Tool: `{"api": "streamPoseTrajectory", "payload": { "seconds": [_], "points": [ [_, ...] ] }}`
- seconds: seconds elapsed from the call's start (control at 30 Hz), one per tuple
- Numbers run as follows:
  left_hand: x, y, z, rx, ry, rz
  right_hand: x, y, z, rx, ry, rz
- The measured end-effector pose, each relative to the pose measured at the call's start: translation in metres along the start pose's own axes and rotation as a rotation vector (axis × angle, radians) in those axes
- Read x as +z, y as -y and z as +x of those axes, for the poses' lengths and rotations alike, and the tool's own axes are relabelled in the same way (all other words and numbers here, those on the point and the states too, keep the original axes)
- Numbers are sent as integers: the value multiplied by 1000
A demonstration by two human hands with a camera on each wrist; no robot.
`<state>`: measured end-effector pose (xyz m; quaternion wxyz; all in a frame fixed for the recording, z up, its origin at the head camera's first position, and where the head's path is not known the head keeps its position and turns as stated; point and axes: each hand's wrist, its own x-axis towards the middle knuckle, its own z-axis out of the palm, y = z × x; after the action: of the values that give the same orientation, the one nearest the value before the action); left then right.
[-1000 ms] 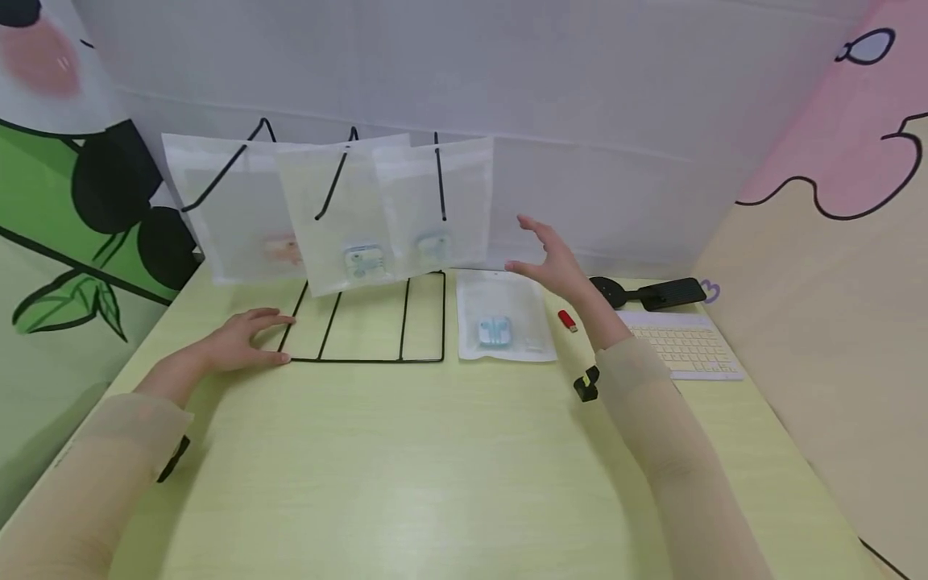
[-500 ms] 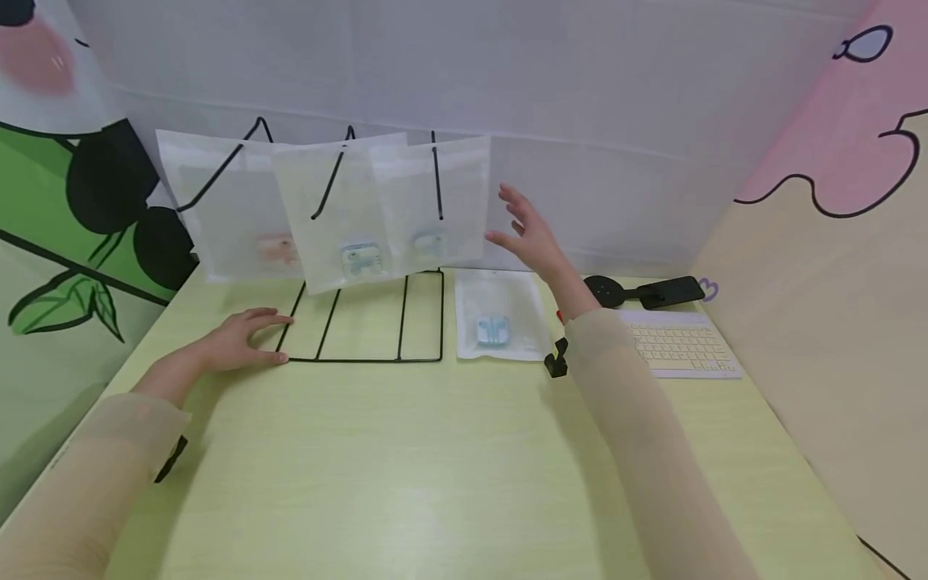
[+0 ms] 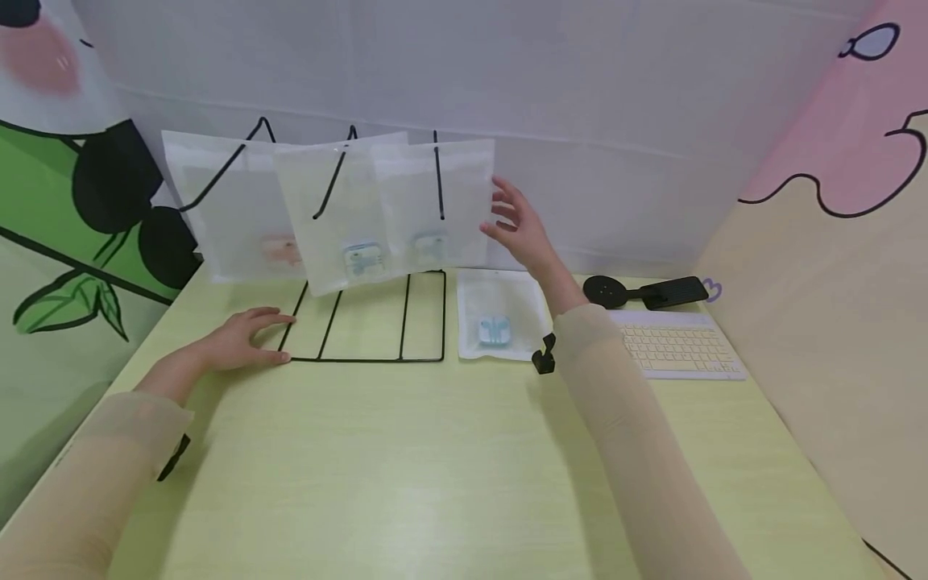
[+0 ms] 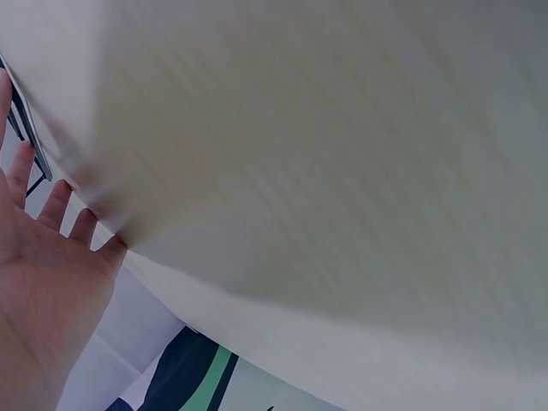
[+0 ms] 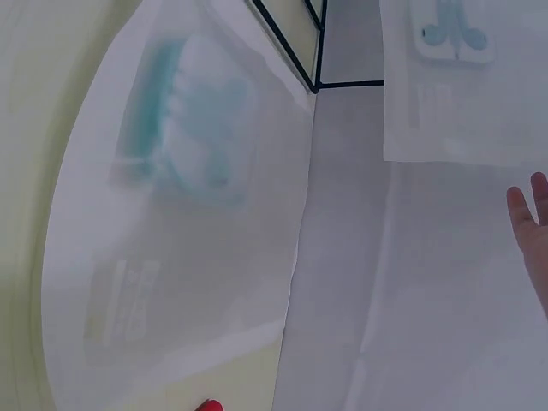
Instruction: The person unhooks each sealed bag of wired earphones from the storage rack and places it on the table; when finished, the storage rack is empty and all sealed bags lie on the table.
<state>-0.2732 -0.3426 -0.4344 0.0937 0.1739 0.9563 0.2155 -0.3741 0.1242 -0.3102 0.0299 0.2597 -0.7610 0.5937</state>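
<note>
My left hand (image 3: 235, 342) rests at the left front corner of a black wire display rack (image 3: 362, 361), fingers extended and touching its base. Three translucent bags hang from the rack's hooks: a left bag (image 3: 225, 185) with a pinkish item, a middle bag (image 3: 312, 242) and a right bag (image 3: 467, 185) with blue-white earphones in cases. My right hand (image 3: 524, 234) is raised at the right bag's right edge, fingers loosely bent and holding nothing. In the right wrist view, its fingertips (image 5: 517, 201) are just short of that bag. Another bag (image 3: 500, 294) with earphones lies flat beside the rack.
To the right lie a white keyboard (image 3: 681, 350) and a black paddle-shaped item (image 3: 674, 292). A red object (image 5: 210, 406), only partly visible, lies by the flat bag in the right wrist view. A pale wall (image 3: 616, 185) stands behind the table (image 3: 348, 467).
My right hand has moved left and slightly up, closer to the right hanging bag's edge. The left hand has stayed on the rack's base. The bags hang much as before.
</note>
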Motion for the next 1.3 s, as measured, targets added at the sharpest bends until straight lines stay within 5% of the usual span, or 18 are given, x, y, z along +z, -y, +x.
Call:
{"api": "streamPoseTrajectory", "payload": {
  "seconds": [1.3],
  "points": [
    [1,1,2,11,-8,-4,29,3,-21,-49,50,-71]
  ]
}}
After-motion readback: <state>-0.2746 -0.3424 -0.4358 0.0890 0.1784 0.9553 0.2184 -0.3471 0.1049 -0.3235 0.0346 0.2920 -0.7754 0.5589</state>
